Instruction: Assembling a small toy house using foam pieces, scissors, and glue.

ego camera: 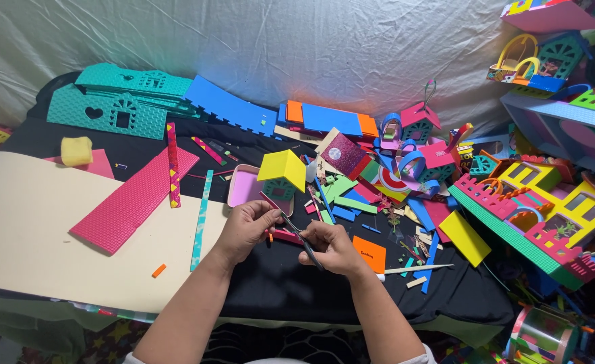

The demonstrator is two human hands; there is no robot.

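Note:
My left hand pinches a small pink foam piece with an orange bit at its near end. Beside it, my right hand grips dark scissors whose blades meet the pink piece between the two hands. Both hands hover over a black cloth. Just beyond them stands a small foam house with a yellow roof, next to a pink tray.
A beige sheet at left carries a long pink textured panel, a teal strip and an orange scrap. Teal house walls and blue panels lie behind. Colourful foam houses and scraps crowd the right side.

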